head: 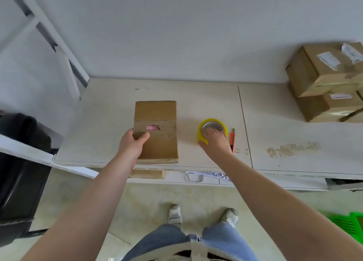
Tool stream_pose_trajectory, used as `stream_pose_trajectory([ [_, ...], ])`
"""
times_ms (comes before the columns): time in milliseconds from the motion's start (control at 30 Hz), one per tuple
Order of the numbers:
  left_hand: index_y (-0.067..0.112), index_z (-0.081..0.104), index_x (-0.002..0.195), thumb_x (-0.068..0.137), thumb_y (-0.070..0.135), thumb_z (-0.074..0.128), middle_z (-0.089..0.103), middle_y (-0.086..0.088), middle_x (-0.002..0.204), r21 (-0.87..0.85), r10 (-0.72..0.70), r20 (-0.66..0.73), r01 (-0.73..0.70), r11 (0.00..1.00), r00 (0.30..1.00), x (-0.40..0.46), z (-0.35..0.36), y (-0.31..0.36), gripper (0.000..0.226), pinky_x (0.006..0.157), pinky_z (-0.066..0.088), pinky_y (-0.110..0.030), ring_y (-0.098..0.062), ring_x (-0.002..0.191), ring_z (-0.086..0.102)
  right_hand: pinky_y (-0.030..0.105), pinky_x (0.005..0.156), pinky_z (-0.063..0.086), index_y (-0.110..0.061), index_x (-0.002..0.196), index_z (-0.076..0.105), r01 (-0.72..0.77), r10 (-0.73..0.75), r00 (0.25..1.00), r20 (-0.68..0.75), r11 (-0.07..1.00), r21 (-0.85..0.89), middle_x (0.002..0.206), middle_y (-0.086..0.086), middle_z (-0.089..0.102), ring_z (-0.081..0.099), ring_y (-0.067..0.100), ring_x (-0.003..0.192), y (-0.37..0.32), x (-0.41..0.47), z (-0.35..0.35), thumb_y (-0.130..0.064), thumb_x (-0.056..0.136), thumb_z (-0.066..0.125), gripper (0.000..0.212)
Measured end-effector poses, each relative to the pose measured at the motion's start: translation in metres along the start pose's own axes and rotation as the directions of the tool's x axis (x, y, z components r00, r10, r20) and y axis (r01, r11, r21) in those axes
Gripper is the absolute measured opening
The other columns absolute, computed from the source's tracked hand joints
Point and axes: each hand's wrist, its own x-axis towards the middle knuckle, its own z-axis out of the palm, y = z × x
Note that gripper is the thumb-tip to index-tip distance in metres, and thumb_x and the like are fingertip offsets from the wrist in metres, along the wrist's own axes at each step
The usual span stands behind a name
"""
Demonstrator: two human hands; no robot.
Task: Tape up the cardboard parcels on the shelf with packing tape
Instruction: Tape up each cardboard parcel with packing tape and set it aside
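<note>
**Hands on a cardboard parcel and a roll of tape**

Left hand [133,142] grips the left edge of a flat cardboard parcel [157,131], thumb curled over the top face and fingers tucked under the side. The parcel lies flat on the pale shelf [216,103], its long side running away from the person and its near end close to the shelf's front edge. A flap crosses its middle, and a small gap in that flap shows something pink [152,127] inside.

Right hand [215,141] rests on a yellow roll of packing tape [204,132], which lies on the shelf to the right of the parcel and apart from it. The fingers reach down over and into the roll's centre and the thumb lies against its near outer side, so the hand is closed around the roll. A red utility knife [232,140] lies on the shelf just beside the roll, on its right.

At the far right of the shelf, well apart from the hands, brown cardboard boxes [326,84] with white labels are stacked against the wall. Below, the person's jeans and pale shoes show over a tiled floor, with a green crate [351,224] at the lower right edge.
</note>
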Motion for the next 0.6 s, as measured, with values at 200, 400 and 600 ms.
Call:
stream_pose_trajectory([
  [200, 0.015, 0.054, 0.13, 0.096, 0.034, 0.062, 0.06, -0.002, 0.128, 0.079, -0.004, 0.08, -0.003, 0.997, 0.997, 0.01, 0.026, 0.012, 0.04, 0.085, 0.039, -0.033, -0.021, 0.106, 0.054, 0.036, 0.11, 0.024, -0.021, 0.115, 0.066, 0.008, -0.018, 0.996, -0.091, 0.994, -0.108, 0.109, 0.008, 0.07, 0.046, 0.034, 0.125, 0.027, 0.003, 0.004, -0.02, 0.097, 0.055, 0.022],
  [400, 0.015, 0.046, 0.135, 0.097, 0.04, 0.057, 0.058, -0.005, 0.132, 0.167, -0.011, 0.128, -0.01, 0.986, 0.992, 0.006, 0.063, 0.029, 0.047, 0.078, 0.043, -0.033, -0.026, 0.108, 0.057, 0.024, 0.069, 0.035, -0.011, 0.123, 0.066, 0.052, 0.052, 0.972, -0.23, 0.904, 0.424, 0.104, -0.005, 0.059, 0.053, 0.015, 0.091, 0.047, -0.01, -0.054, -0.014, 0.095, 0.061, 0.029],
  [600, 0.015, 0.008, 0.158, 0.1, 0.047, 0.044, 0.014, -0.012, 0.163, 0.361, 0.205, 0.108, -0.23, 0.904, 0.973, -0.01, 0.066, 0.057, 0.075, 0.12, 0.02, -0.042, -0.025, 0.151, 0.014, 0.04, 0.073, 0.044, -0.012, 0.104, 0.067, 0.304, -0.242, 0.952, -0.188, 0.823, 0.48, 0.086, 0.001, 0.064, 0.057, 0.025, 0.081, 0.042, -0.029, -0.097, -0.024, 0.089, 0.056, 0.022],
])
